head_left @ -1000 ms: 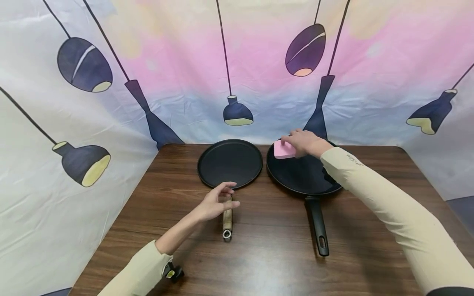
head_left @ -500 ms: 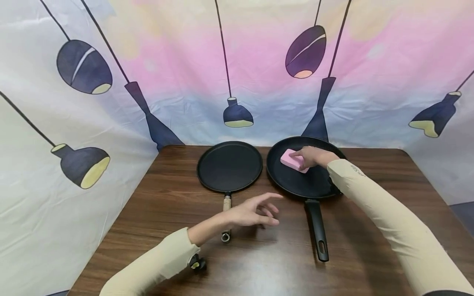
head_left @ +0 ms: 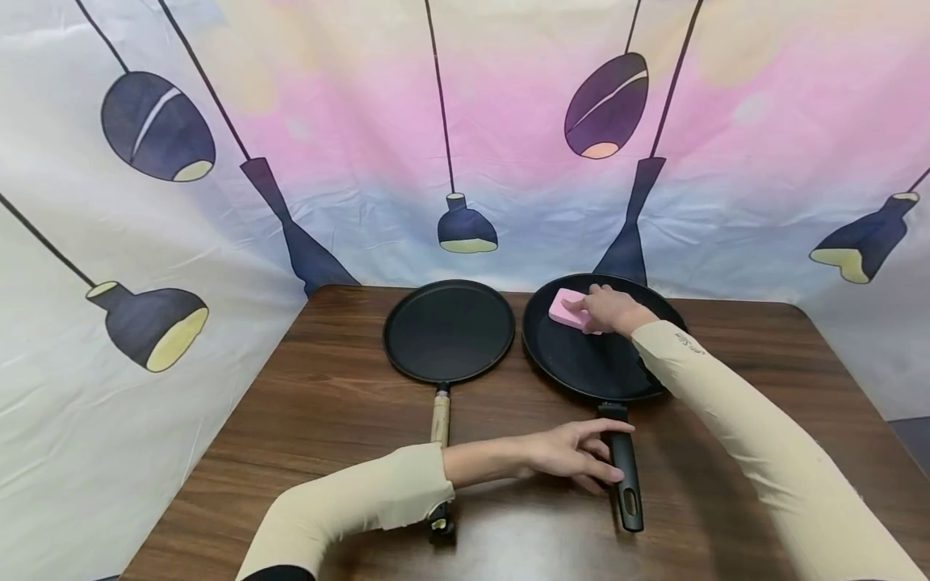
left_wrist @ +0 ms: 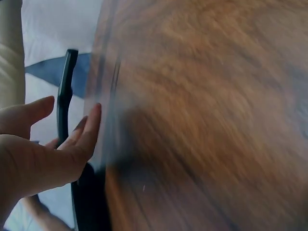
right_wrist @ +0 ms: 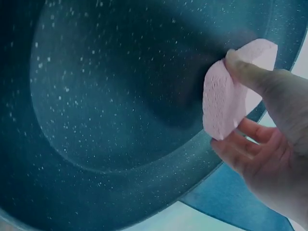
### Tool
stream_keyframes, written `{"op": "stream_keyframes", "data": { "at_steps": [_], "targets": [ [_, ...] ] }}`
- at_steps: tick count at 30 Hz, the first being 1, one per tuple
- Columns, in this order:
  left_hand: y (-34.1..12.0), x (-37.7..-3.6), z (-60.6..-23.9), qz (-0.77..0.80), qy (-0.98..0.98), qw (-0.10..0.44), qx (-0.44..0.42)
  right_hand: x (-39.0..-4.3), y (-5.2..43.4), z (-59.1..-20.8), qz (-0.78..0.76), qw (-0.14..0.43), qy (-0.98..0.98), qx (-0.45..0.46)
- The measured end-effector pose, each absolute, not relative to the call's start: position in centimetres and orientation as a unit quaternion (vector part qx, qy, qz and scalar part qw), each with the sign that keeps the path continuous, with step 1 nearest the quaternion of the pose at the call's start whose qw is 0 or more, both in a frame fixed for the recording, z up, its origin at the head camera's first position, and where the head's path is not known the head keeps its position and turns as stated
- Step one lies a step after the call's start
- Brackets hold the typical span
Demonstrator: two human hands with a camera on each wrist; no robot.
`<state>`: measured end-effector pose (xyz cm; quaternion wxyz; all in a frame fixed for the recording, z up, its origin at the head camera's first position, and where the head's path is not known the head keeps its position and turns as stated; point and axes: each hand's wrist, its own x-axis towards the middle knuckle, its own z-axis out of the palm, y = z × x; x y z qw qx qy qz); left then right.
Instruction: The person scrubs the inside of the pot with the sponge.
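Note:
My right hand (head_left: 614, 311) pinches a pink sponge (head_left: 566, 310) over the inside of a large black frying pan (head_left: 570, 363) at the back right. In the right wrist view the sponge (right_wrist: 226, 101) bends between thumb and fingers, close over the speckled pan surface (right_wrist: 110, 96). My left hand (head_left: 570, 453) reaches across to the frying pan's black handle (head_left: 628, 492), thumb and fingers spread at its near side. The left wrist view shows that handle (left_wrist: 66, 91) in the gap between the left hand's (left_wrist: 53, 149) thumb and uncurled fingers.
A smaller flat black pan (head_left: 449, 331) with a wooden handle (head_left: 440, 415) lies to the left; my left forearm covers that handle's end. Both pans lie on a brown wooden table (head_left: 327, 403). A lamp-printed cloth (head_left: 363, 161) hangs behind the table's far edge.
My left hand has moved right, from over the wooden handle to the frying pan's black handle. The sponge in my right hand has shifted toward me and slightly right within the pan.

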<state>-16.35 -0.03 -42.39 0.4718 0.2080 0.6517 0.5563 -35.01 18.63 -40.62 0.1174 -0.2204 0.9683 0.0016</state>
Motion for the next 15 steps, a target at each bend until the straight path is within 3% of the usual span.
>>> {"op": "stream_keyframes", "data": {
  "at_steps": [8, 15],
  "targets": [
    [1.4, -15.2, -43.0, 0.624, 0.587, 0.501, 0.123, -34.8, 19.9, -40.1, 0.099, 0.019, 0.975, -0.199],
    [2.1, -14.8, -43.0, 0.646, 0.566, 0.501, 0.103, -34.3, 22.9, -39.6, 0.124, -0.027, 0.977, -0.170]
  ]
}}
